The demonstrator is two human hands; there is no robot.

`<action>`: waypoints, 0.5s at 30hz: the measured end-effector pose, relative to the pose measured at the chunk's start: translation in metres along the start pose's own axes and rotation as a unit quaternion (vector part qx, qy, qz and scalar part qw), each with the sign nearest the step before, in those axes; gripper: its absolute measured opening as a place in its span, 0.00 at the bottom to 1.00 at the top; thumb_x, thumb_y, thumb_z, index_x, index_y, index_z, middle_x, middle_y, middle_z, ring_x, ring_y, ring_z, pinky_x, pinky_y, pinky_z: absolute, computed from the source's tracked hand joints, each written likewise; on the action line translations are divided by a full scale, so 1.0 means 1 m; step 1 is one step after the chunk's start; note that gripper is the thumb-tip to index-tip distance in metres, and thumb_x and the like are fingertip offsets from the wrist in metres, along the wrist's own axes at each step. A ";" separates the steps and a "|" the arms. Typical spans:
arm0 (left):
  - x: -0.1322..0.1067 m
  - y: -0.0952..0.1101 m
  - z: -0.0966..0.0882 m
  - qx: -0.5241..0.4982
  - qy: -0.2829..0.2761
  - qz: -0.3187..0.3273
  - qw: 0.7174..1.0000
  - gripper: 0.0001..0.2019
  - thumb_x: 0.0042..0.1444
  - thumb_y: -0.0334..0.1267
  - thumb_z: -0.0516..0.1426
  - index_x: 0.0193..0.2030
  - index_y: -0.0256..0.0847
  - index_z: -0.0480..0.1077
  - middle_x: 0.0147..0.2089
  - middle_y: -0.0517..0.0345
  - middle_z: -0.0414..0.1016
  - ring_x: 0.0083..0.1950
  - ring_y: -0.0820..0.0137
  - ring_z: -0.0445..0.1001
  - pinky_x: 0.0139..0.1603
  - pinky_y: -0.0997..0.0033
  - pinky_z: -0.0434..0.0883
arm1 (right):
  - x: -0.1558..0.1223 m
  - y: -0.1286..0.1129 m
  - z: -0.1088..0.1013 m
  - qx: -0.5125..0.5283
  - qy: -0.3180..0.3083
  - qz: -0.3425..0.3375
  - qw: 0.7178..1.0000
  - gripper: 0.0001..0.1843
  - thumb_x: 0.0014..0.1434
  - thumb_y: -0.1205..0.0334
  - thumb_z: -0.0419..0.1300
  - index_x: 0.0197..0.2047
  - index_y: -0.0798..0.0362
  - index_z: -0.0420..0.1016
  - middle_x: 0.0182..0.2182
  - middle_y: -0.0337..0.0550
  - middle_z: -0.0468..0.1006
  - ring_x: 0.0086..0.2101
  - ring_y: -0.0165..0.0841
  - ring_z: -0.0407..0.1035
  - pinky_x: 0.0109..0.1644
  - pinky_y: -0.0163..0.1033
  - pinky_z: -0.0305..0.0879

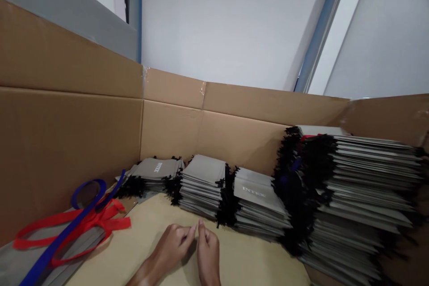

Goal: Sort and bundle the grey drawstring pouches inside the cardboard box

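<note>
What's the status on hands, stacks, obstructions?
Left hand, right hand curled, thumbs extended, no held item visible. Grey stacks just beyond. Red strap, blue strap off left, clear of both hands.

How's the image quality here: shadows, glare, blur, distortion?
Head view: soft, diffuse light, faint shadow between the left hand and right hand; head view: small glints on the clear tape, black strings merging into dark clumps; head view: tall stack softened and apparently wide-angle stretched toward frame right, INTEX print legible.

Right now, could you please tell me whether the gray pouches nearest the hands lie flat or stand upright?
Flat: the gray pouches lie layered in stacks, broad sides up.
</note>
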State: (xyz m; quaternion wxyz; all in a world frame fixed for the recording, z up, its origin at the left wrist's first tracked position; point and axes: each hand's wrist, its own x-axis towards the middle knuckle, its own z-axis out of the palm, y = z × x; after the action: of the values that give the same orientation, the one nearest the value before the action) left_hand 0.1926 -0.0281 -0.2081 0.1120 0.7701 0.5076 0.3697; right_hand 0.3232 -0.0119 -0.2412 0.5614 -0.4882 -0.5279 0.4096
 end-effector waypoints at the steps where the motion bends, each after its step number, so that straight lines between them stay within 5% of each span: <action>1: 0.000 -0.001 0.000 0.000 0.003 -0.002 1.000 0.31 0.76 0.48 0.43 0.21 0.43 0.67 0.18 0.60 0.69 0.22 0.70 0.66 0.28 0.66 0.57 | 0.000 0.001 0.000 -0.001 0.006 0.000 1.000 0.37 0.61 0.20 0.50 0.22 0.46 0.54 0.21 0.34 0.54 0.27 0.33 0.51 0.30 0.39 0.50; 10: 0.000 -0.005 0.003 -0.003 0.060 -0.020 0.998 0.31 0.75 0.53 0.41 0.20 0.45 0.58 0.16 0.61 0.64 0.20 0.71 0.63 0.26 0.68 0.59 | 0.006 0.016 0.001 -0.028 0.040 -0.003 0.999 0.41 0.55 0.14 0.48 0.21 0.44 0.47 0.20 0.33 0.48 0.25 0.32 0.48 0.29 0.40 0.49; 15: 0.018 -0.023 -0.044 0.042 0.197 -0.139 0.970 0.29 0.76 0.54 0.33 0.24 0.48 0.56 0.21 0.58 0.66 0.25 0.67 0.68 0.30 0.68 0.65 | 0.009 0.031 0.006 -0.034 0.060 -0.007 0.998 0.42 0.54 0.11 0.47 0.21 0.43 0.44 0.20 0.32 0.44 0.23 0.31 0.45 0.27 0.40 0.44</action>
State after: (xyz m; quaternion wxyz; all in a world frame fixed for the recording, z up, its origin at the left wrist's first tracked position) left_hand 0.1498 -0.0105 -0.1813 0.0270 0.6080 0.6368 0.4734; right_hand 0.3195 0.0029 -0.2698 0.5778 -0.5273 -0.5104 0.3572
